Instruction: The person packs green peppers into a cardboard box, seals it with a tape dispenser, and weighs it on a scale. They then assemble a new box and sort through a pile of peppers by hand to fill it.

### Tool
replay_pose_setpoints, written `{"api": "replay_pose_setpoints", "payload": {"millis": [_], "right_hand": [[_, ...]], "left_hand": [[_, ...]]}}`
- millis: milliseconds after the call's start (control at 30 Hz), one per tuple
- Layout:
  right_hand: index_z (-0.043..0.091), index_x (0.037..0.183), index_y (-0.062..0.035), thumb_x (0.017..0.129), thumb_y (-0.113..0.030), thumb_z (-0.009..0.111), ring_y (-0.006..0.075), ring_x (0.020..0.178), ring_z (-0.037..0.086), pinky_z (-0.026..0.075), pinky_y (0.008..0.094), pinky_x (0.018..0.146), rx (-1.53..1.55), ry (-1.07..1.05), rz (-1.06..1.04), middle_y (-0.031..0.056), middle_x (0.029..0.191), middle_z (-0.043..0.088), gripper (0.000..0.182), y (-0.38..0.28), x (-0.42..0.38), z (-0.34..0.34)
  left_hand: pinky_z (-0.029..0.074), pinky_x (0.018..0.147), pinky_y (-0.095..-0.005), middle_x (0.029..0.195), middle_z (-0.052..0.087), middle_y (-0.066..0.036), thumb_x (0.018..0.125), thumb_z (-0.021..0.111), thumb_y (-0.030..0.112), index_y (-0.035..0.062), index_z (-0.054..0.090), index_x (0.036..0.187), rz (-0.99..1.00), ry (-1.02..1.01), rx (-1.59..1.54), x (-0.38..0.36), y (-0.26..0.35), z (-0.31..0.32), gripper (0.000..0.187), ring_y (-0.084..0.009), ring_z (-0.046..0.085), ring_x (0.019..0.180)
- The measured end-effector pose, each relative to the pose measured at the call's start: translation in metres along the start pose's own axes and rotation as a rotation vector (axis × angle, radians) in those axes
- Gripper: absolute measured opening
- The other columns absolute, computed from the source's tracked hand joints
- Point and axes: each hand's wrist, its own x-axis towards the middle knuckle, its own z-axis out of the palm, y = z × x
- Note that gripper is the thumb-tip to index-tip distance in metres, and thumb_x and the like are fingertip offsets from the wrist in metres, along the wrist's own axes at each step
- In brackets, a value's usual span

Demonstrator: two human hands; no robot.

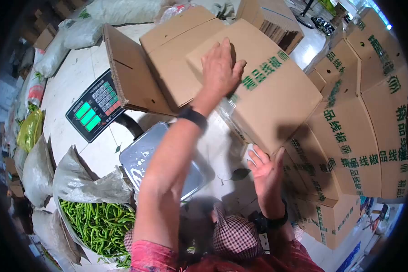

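A cardboard box with green printing [269,97] lies tilted in the middle of the head view. My left hand [220,68] rests on its upper left part, palm down, fingers spread a little. Near the box's lower corner, my right hand [265,172] has its palm turned up and fingers apart, with nothing held in it. Whether its fingertips touch the box is unclear. Behind my left hand stands another brown box [177,54] with a raised flap [133,72]. Below my left forearm is the metal scale platform [136,158], partly covered by the arm.
A scale display [93,109] with green screens stands at the left. Green peppers [97,226] fill a container at the lower left, beside pale sacks [86,181]. Printed boxes [349,122] are stacked at the right. Flattened cardboard [276,34] stands at the back.
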Motion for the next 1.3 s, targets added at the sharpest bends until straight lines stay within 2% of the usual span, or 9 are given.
{"api": "replay_pose_setpoints", "payload": {"millis": [133,200,267,433,500,633,767,1000,1300], "right_hand": [[0.036,0.142,-0.0035,0.088,-0.026,0.068,0.0332,0.116,0.051,0.040,0.0462,0.101,-0.887,0.032,-0.482,0.0196,0.128,0.048,0.068,-0.010,-0.012,-0.014],[0.045,0.137,-0.0028,0.069,-0.004,0.081,0.0364,0.115,0.050,0.040,0.0457,0.098,-1.549,0.038,-1.102,0.0208,0.129,0.049,0.077,-0.022,-0.007,-0.002],[0.044,0.138,-0.0051,0.067,-0.009,0.085,0.0374,0.119,0.049,0.039,0.0461,0.099,-1.788,-0.029,-1.508,0.0211,0.135,0.046,0.082,-0.042,0.012,0.030],[0.042,0.142,-0.0112,0.063,-0.021,0.087,0.0354,0.126,0.044,0.037,0.0450,0.100,-2.173,-0.184,-1.275,0.0175,0.142,0.044,0.092,-0.057,0.078,0.056],[0.041,0.143,-0.0116,0.064,-0.021,0.085,0.0343,0.127,0.043,0.037,0.0452,0.099,-2.136,-0.212,-1.355,0.0164,0.142,0.044,0.091,-0.053,0.075,0.048],[0.040,0.144,-0.0122,0.072,-0.022,0.079,0.0330,0.127,0.043,0.035,0.0462,0.100,-2.112,-0.190,-1.432,0.0143,0.143,0.043,0.082,-0.049,0.073,0.050],[0.040,0.144,-0.0119,0.078,-0.021,0.074,0.0334,0.129,0.041,0.035,0.0464,0.101,-2.109,-0.189,-1.452,0.0146,0.143,0.042,0.075,-0.059,0.080,0.050],[0.040,0.144,-0.0082,0.082,-0.022,0.070,0.0402,0.124,0.047,0.037,0.0492,0.099,-2.136,-0.164,-1.427,0.0198,0.141,0.044,0.070,-0.066,0.075,0.060],[0.041,0.143,-0.0072,0.083,-0.020,0.070,0.0413,0.121,0.050,0.039,0.0482,0.097,-2.111,-0.225,-1.482,0.0225,0.138,0.046,0.068,-0.067,0.082,0.069]], "left_hand": [[0.039,0.101,-0.0456,0.127,0.055,-0.026,0.085,0.068,0.024,-0.0040,0.046,0.133,0.082,0.278,0.119,-0.046,0.000,0.022,0.059,-0.0393,0.049,0.123],[0.040,0.099,-0.0434,0.129,0.055,-0.022,0.085,0.072,0.027,-0.0033,0.045,0.134,-0.270,0.397,-0.141,-0.075,0.007,0.026,0.063,-0.0339,0.049,0.126],[0.041,0.098,-0.0426,0.125,0.057,-0.017,0.085,0.073,0.030,-0.0017,0.045,0.133,-0.536,0.451,-0.334,-0.103,-0.012,0.038,0.064,-0.0293,0.051,0.122],[0.046,0.075,-0.0347,0.097,0.058,-0.005,0.083,0.077,0.043,0.0097,0.052,0.105,-1.474,0.463,-1.074,-0.170,-0.106,0.027,0.047,-0.0178,0.052,0.075],[0.049,0.072,-0.0351,0.091,0.060,-0.004,0.081,0.078,0.046,0.0084,0.057,0.102,-1.567,0.545,-1.456,-0.185,-0.159,0.031,0.048,-0.0175,0.055,0.076],[0.051,0.076,-0.0364,0.094,0.063,-0.006,0.085,0.076,0.038,0.0114,0.060,0.107,-1.383,0.812,-1.722,-0.140,-0.172,0.016,0.038,-0.0191,0.061,0.088],[0.054,0.076,-0.0332,0.096,0.064,-0.002,0.093,0.066,0.020,0.0128,0.060,0.109,-1.176,0.598,-1.402,-0.126,-0.160,0.010,0.018,-0.0175,0.062,0.088],[0.059,0.064,-0.0323,0.089,0.068,-0.009,0.087,0.063,0.006,-0.0053,0.061,0.107,-0.759,0.425,-0.691,-0.077,-0.123,-0.027,0.023,-0.0160,0.066,0.073],[0.055,0.067,-0.0347,0.091,0.065,-0.005,0.087,0.068,0.010,0.0025,0.061,0.101,-0.791,0.409,-0.557,-0.019,-0.182,-0.088,0.017,-0.0161,0.061,0.077]]}}
